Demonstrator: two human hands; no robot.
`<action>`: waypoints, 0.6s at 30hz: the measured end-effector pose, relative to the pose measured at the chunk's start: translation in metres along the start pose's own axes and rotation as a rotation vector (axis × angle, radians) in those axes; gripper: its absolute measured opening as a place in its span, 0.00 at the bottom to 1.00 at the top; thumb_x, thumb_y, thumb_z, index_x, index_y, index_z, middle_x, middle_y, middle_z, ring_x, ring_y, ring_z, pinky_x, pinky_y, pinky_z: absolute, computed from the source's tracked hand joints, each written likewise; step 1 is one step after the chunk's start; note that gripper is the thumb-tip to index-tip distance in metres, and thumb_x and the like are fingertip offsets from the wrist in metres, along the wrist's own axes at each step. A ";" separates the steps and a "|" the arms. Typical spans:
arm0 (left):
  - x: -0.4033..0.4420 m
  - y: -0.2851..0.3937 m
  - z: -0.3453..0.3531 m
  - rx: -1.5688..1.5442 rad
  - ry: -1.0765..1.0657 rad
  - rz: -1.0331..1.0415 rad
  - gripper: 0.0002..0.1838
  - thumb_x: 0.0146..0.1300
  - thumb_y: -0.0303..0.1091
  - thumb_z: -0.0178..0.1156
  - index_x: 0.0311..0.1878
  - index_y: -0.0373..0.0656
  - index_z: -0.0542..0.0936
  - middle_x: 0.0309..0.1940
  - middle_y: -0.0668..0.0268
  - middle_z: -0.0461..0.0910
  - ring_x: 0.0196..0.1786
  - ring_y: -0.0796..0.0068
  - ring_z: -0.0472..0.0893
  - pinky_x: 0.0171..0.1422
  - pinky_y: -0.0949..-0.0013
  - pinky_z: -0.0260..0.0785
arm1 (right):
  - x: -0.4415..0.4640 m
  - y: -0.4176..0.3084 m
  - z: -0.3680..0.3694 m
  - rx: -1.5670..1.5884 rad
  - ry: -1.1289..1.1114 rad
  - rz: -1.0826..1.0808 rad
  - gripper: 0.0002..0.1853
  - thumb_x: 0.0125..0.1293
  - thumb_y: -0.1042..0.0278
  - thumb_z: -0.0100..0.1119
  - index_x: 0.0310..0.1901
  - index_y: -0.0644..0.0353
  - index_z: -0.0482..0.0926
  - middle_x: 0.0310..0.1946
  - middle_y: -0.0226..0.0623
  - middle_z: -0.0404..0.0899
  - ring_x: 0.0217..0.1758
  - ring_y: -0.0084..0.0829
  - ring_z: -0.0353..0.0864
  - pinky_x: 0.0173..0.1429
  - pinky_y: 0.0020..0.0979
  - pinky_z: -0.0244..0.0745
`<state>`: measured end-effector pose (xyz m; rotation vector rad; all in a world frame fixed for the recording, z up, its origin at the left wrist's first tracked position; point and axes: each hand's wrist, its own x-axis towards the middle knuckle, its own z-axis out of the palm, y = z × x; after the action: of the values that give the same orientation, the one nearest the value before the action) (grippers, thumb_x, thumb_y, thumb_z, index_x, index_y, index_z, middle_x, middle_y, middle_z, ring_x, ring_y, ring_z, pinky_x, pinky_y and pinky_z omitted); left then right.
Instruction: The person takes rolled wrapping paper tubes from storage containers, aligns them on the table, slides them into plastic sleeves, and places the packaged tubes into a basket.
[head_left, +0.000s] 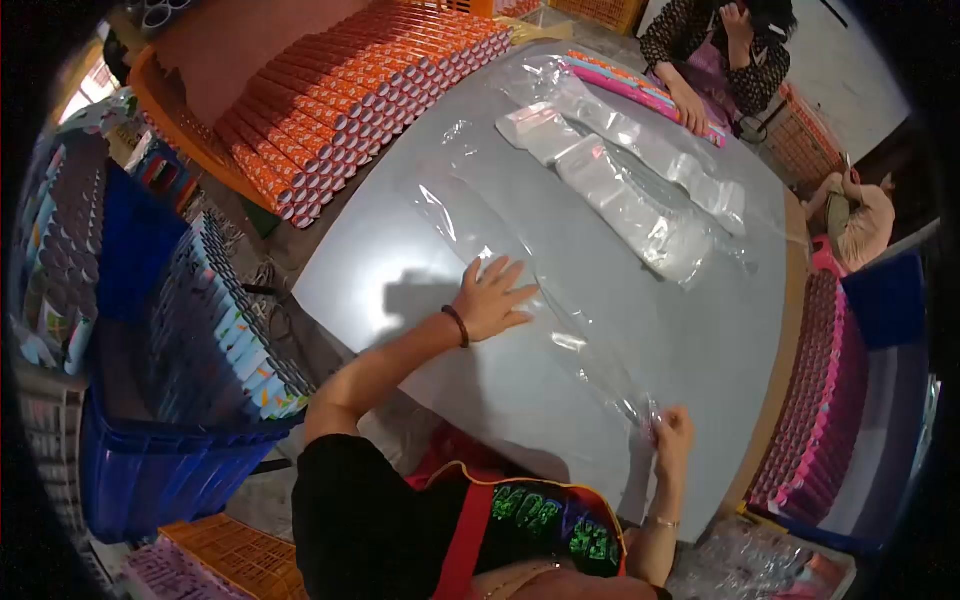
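Note:
A long, clear plastic sleeve [570, 342] lies diagonally across the grey table [400, 380]. My left hand [492, 298] rests flat on its middle part, fingers spread. At the sleeve's near right end, my right hand [672, 430] pinches the plastic between closed fingers. Beyond my hands, a stack of flat clear plastic bags [640, 215] lies on the table, with more clear plastic [600, 120] behind it.
Orange patterned tubes [330, 100] are piled at the back left. Blue crates [180, 470] with tubes stand at left, pink tubes [810, 390] at right. A co-worker [735, 60] sits across the table beside wrapped rolls [640, 90]. Another person [862, 220] is farther right.

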<state>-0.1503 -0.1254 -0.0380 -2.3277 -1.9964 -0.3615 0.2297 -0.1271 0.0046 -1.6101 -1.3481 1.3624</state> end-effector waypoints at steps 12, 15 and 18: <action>-0.003 0.062 -0.063 -0.986 -0.268 -0.106 0.21 0.51 0.44 0.68 0.36 0.38 0.73 0.31 0.61 0.77 0.34 0.66 0.78 0.40 0.68 0.70 | 0.010 -0.075 0.152 0.473 -0.422 0.151 0.14 0.67 0.59 0.56 0.34 0.63 0.77 0.29 0.32 0.79 0.29 0.21 0.75 0.32 0.22 0.70; -0.013 0.056 -0.050 -1.089 -0.191 -0.156 0.15 0.57 0.40 0.65 0.38 0.38 0.76 0.30 0.64 0.77 0.33 0.75 0.77 0.39 0.71 0.70 | 0.013 -0.072 0.153 0.335 -0.495 0.114 0.15 0.67 0.58 0.57 0.39 0.64 0.78 0.32 0.33 0.80 0.31 0.23 0.78 0.34 0.22 0.72; -0.016 0.054 -0.058 -1.062 -0.240 -0.149 0.13 0.60 0.38 0.63 0.39 0.38 0.77 0.31 0.64 0.77 0.33 0.77 0.76 0.39 0.72 0.70 | 0.013 -0.070 0.157 0.362 -0.486 0.133 0.15 0.66 0.57 0.58 0.33 0.63 0.78 0.26 0.30 0.77 0.27 0.19 0.73 0.33 0.21 0.70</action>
<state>-0.1082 -0.1603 0.0210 -2.8133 -2.4742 -1.5424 0.0590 -0.1175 0.0218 -1.1853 -1.1698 2.0396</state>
